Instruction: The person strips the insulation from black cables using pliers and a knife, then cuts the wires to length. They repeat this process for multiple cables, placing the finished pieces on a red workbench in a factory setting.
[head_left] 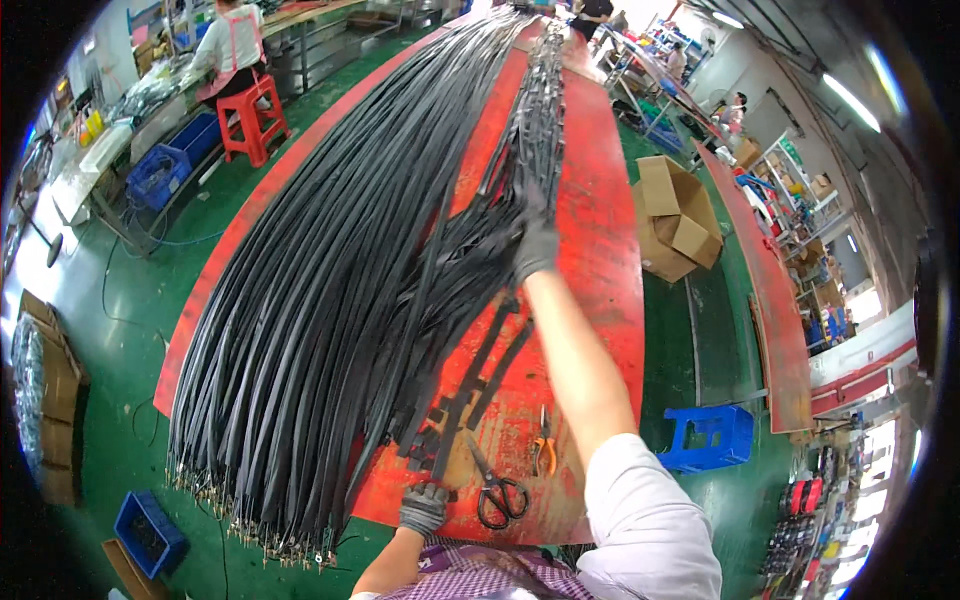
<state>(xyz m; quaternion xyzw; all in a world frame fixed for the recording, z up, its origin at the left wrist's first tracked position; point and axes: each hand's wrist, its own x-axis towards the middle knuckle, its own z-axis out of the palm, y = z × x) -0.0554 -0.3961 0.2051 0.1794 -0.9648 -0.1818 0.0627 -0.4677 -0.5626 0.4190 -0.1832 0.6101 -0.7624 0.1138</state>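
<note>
Gloved right hand, frame centre, fingers closed around black straps; gloved left hand, lower centre, fingers gripping strap ends on red table.

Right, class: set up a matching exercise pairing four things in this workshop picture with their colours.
Things:
1. stool
2. scissors
3. crate
4. pliers

Colours:
A. blue
B. orange handles
C. red
D. black handles

Pairs: 1-C, 2-D, 3-A, 4-B
</note>
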